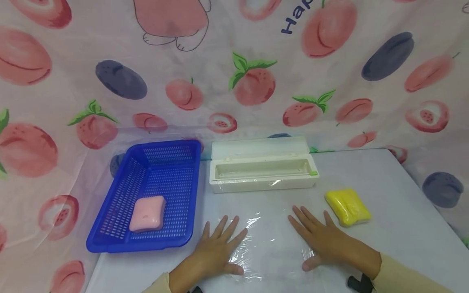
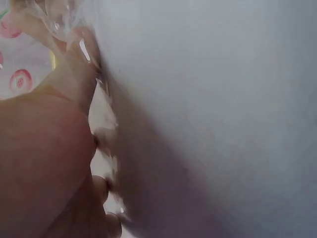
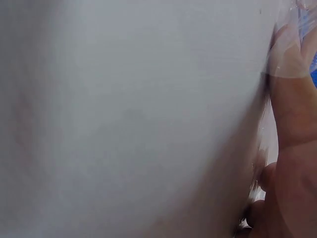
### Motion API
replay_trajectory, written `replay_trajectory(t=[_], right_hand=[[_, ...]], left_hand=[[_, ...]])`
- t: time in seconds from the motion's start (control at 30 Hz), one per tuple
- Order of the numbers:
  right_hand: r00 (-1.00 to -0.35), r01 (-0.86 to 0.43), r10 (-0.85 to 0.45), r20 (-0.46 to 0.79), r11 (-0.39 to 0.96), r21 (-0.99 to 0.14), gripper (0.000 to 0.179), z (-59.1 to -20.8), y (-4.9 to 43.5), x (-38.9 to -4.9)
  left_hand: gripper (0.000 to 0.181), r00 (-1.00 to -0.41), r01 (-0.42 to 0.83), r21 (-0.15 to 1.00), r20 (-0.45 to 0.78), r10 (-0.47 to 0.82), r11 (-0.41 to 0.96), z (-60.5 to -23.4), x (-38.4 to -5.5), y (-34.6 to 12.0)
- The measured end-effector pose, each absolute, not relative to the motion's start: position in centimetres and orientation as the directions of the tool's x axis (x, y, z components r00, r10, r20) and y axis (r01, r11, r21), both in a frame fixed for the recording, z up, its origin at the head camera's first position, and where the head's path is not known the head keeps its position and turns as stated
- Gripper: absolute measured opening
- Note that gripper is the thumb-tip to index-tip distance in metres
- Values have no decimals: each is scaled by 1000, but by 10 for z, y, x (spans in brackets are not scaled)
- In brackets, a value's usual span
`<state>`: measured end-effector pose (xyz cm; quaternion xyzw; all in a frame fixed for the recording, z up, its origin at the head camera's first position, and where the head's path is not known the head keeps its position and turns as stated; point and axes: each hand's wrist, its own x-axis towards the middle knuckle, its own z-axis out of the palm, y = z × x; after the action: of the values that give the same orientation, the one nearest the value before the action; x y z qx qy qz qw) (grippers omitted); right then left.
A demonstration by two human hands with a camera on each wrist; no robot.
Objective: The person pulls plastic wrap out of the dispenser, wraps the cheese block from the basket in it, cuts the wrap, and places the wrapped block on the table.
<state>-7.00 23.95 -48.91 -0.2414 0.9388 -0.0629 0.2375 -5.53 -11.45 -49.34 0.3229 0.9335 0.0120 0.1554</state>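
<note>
We see a sheet of clear film (image 1: 272, 240) on the counter (image 1: 399, 203), in front of a white box (image 1: 264, 188) whose lid (image 1: 261, 149) stands raised, and between two flat, widely spread hands. The left hand (image 1: 217, 251) rests at the film's left side and the right hand (image 1: 325, 241) at its right, neither curled round anything; whether a finger lies under the edge, we cannot tell. In our judgement, the chief risk is creasing: thin film like this clings to skin and to itself, so lifting or sliding one palm ahead of the other could fold a side over, and wrinkles already glint beside the left fingers. A glint on the box's front hints that the film may reach it; if so, a sharp pull could shift that light-looking box. A sweep of the right forearm might also nudge the yellow packet (image 1: 348, 206) just beyond that hand. The counter is pale, smooth and evenly lit; a blue basket (image 1: 144, 246) holding a pink block (image 1: 147, 213) sits at its left. Behind it hangs a pale cloth (image 1: 216, 65) printed with peaches and dark oval fruit, which hides whatever room lies past it.
</note>
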Motion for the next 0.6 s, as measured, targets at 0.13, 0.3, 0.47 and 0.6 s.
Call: replay_trajectory(t=[0.13, 0.3, 0.47, 0.6], right_hand=[[-771, -435, -492, -403, 870, -231, 135, -488, 240, -69], [-777, -417, -475, -413, 880, -227, 136, -487, 241, -68], [-774, -393, -455, -440, 890, -230, 139, -488, 240, -70], [-770, -406, -463, -439, 886, -224, 139, -492, 240, -73]], left_hand=[[93, -758, 609, 68, -244, 605, 790, -486, -49, -114], [81, -751, 611, 111, -230, 618, 784, -449, -41, -112], [63, -781, 561, 266, -143, 608, 784, -394, -46, -124], [42, -862, 479, 361, 23, 506, 800, -355, -68, -155]])
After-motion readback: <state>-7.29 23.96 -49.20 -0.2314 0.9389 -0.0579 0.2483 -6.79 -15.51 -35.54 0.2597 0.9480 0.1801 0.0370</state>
